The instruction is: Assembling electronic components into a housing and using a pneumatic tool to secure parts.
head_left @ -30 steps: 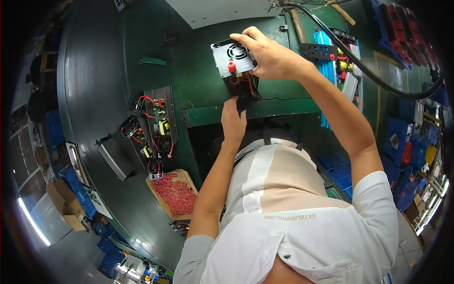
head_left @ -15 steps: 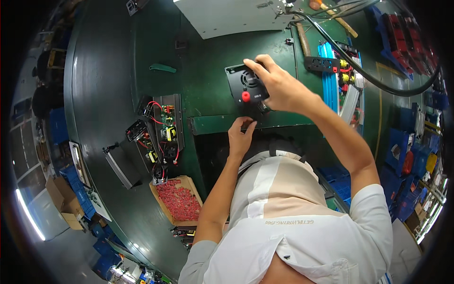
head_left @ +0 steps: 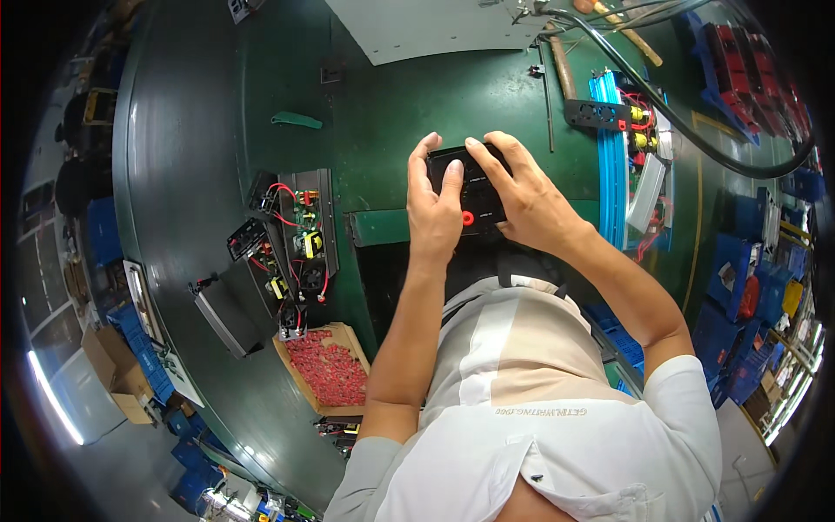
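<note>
Above a green workbench (head_left: 261, 78), left hand (head_left: 432, 213) and right hand (head_left: 526, 196) both grip a black panel (head_left: 474, 196) with a red button (head_left: 468, 218).

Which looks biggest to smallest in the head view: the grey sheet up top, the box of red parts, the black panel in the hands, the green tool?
1. Grey sheet, cut off by the top edge.
2. Box of red parts.
3. Black panel, partly covered by both hands and nearer the camera, so close to the box.
4. Green tool.

Left hand (head_left: 433, 213) and right hand (head_left: 526, 196) clasp black panel (head_left: 474, 196) above green bench (head_left: 391, 96).
</note>
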### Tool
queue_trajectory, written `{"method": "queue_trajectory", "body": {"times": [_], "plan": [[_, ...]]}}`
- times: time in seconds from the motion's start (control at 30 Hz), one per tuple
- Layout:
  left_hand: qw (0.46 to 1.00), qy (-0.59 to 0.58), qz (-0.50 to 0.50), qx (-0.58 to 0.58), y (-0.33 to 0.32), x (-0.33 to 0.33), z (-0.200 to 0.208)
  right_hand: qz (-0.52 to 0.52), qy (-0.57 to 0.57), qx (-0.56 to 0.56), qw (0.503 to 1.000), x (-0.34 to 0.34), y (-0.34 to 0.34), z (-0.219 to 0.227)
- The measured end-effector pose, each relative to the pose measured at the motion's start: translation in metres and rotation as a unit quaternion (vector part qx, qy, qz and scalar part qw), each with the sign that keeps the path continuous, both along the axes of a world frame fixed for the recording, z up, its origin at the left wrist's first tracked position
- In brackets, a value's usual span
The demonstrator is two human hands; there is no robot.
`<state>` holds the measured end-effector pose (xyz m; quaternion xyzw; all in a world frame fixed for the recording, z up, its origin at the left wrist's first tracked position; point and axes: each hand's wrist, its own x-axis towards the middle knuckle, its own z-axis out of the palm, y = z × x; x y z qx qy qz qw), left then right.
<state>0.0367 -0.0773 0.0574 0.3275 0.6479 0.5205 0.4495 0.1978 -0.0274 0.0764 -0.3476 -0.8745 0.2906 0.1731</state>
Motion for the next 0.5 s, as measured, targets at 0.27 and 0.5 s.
{"method": "queue_trajectory", "body": {"times": [0.27,0.5], "plan": [[0.996,-0.079,0.018,-0.022,0.008,-0.002,-0.013,-0.026,-0.011,0.005,1.0,-0.003,0.0,-0.005],[0.991,-0.118,0.007,-0.061,0.012,-0.007,-0.01,-0.031,-0.024,0.01,0.999,-0.008,0.001,-0.001]]}}
